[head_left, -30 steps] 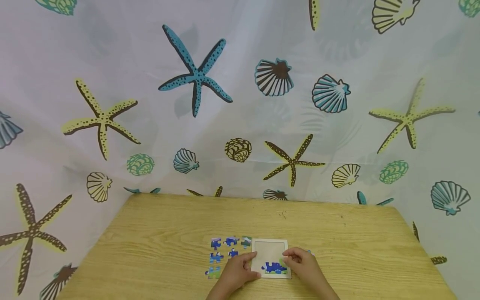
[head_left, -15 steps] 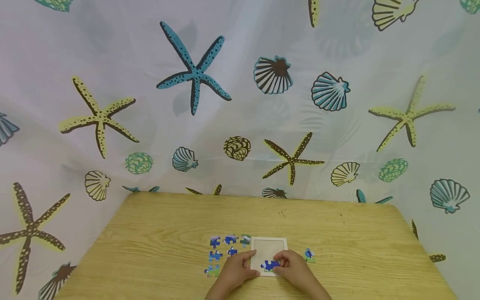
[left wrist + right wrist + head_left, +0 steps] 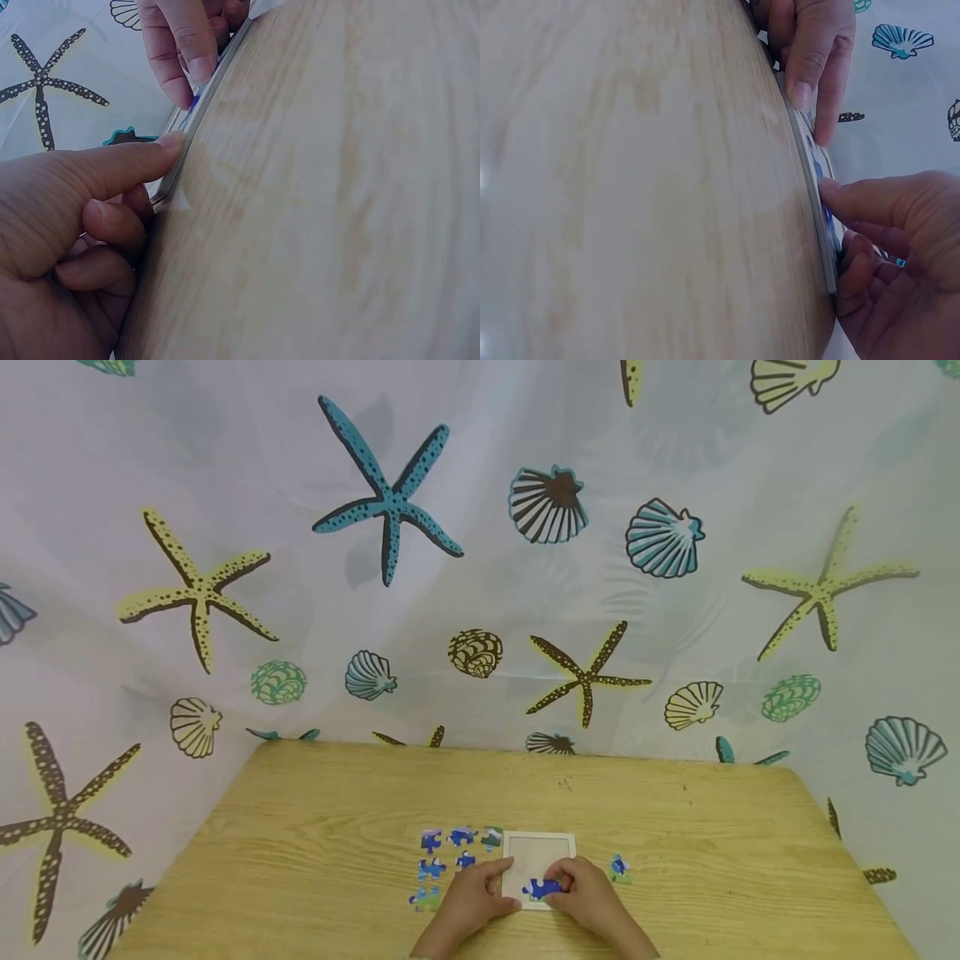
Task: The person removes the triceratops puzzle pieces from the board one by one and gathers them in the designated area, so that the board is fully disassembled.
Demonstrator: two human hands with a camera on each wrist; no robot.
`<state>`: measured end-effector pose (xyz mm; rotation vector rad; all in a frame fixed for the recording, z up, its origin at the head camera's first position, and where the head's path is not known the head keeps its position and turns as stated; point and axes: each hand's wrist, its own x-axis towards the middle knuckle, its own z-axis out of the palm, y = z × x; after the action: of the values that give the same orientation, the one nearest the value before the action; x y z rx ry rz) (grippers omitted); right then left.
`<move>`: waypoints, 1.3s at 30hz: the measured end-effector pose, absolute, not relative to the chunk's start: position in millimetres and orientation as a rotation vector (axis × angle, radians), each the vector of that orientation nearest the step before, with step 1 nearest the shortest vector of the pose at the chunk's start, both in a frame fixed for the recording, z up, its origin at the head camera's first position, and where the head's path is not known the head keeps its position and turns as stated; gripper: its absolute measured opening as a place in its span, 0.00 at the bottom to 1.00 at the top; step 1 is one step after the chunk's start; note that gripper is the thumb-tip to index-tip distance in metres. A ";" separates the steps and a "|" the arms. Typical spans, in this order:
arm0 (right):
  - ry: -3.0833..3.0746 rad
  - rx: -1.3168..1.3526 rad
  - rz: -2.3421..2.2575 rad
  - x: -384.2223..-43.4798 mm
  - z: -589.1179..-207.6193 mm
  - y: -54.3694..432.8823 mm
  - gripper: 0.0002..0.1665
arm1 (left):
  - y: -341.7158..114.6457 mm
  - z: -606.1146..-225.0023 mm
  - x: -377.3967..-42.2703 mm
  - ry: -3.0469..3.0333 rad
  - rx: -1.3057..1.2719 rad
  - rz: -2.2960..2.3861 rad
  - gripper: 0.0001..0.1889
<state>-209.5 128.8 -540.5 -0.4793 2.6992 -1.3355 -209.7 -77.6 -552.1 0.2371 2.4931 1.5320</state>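
Observation:
A pale, shallow puzzle frame (image 3: 534,853) lies on the wooden table. Joined blue jigsaw pieces (image 3: 537,888) fill part of its lower side. My left hand (image 3: 472,895) grips the frame's left edge, index finger above and thumb below, the other fingers curled in the left wrist view. My right hand (image 3: 591,892) has thumb and index finger on a jigsaw piece at the lower right inside the frame, pinching it; the hand covers most of that piece. In the right wrist view, the right thumb (image 3: 847,196) lies over the frame's rim beside a blue piece.
Several loose jigsaw pieces (image 3: 431,867) lie in rows left of the frame, partly behind the left hand. Another blue and green loose piece (image 3: 619,867) lies to the right. A white cloth (image 3: 420,618) printed with starfish and shells surrounds the table (image 3: 337,827).
My right hand has moved left and slightly down from the frame's right edge onto the lower pieces, uncovering the loose piece at the right. The left hand has kept its grip on the frame.

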 end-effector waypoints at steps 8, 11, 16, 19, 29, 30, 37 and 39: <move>2.731 -0.475 -1.311 -209.8 -541.2 125.7 0.11 | -77.8 -548.7 -207.6 2.498 0.242 1.534 0.32; 2.734 -0.474 -1.319 -209.2 -540.5 124.9 0.12 | -78.1 -547.3 -206.9 2.491 0.238 1.542 0.32; 2.707 -0.431 -1.359 -207.8 -538.8 124.3 0.14 | -78.2 -545.6 -206.1 2.488 0.248 1.547 0.32; 2.682 -0.411 -1.390 -207.4 -538.5 124.5 0.15 | -78.1 -545.5 -206.2 2.492 0.256 1.548 0.32; 2.637 -0.311 -1.455 -208.1 -541.4 126.0 0.08 | -77.8 -548.4 -207.4 2.506 0.259 1.531 0.32; 2.632 -0.297 -1.465 -208.0 -541.8 126.2 0.07 | -77.8 -548.6 -207.5 2.507 0.258 1.530 0.32; 2.651 -0.200 -1.517 -207.9 -545.8 124.6 0.05 | -77.9 -547.6 -207.4 2.509 0.242 1.527 0.32; 2.652 -0.178 -1.541 -208.3 -547.1 124.0 0.05 | -78.1 -547.1 -207.6 2.504 0.236 1.526 0.32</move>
<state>-208.3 124.0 -547.1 -0.1780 2.6522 -1.5410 -207.6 -78.1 -547.1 0.2362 2.5038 1.5262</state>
